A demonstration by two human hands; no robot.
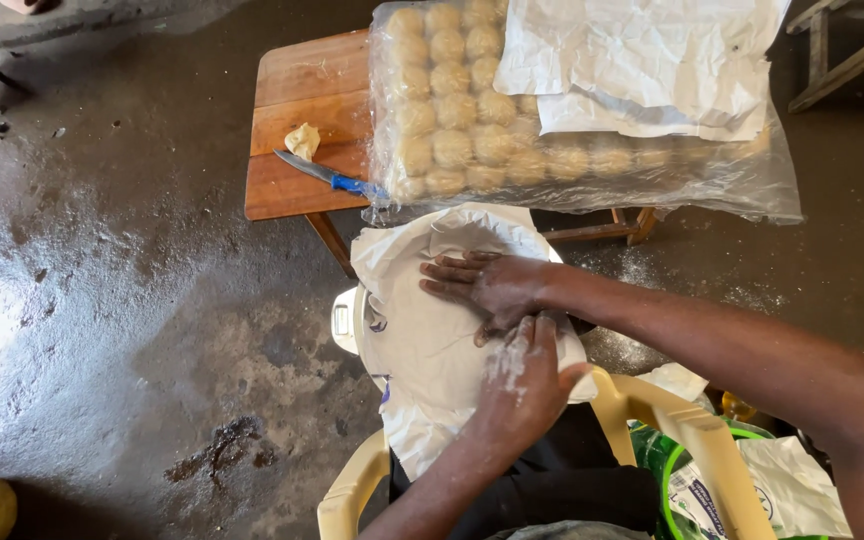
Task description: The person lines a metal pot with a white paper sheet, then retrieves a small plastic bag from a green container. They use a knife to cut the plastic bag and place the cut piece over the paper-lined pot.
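Two hands, left hand [522,375] and right hand [487,285], press flat, grip apart, on white paper [427,340] near the dough-ball tray [472,130].

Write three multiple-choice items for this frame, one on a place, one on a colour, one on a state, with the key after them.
1. Where does the knife lie?
A. on the wooden table, left of the bagged dough balls
B. on the floor
C. on the plastic chair

2. What colour is the knife's handle?
A. red
B. blue
C. black

3. How are the person's hands placed?
A. both lifted clear of everything
B. one holding the knife
C. both pressed flat on the white paper

Key: 1 A, the knife rests on the bare wood beside the clear bag. 2 B, the handle end near the bag is blue. 3 C, the right hand has its fingers spread on the paper and the left hand, dusted with flour, lies on the paper next to it.
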